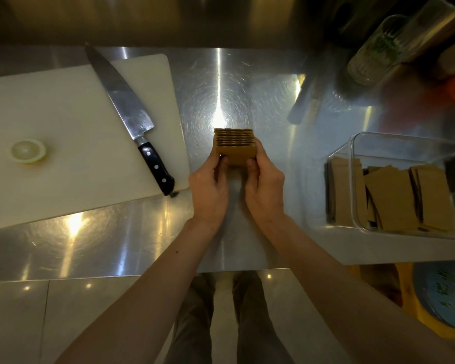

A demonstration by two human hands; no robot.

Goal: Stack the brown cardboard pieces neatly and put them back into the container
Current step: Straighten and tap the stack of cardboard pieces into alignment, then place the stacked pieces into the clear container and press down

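Rightward, clear container (357, 153) holds loose cardboard pieces (394, 195).

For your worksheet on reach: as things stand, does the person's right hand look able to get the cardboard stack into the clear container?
Probably yes. The right hand shares the cardboard stack with the left hand; the open-topped clear container sits to its right, with bare counter between.

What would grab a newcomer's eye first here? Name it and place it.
Dead centre, both hands, left hand and right hand, grip a squared stack of cardboard pieces above the steel counter. Left, a chef's knife lies across the white cutting board.
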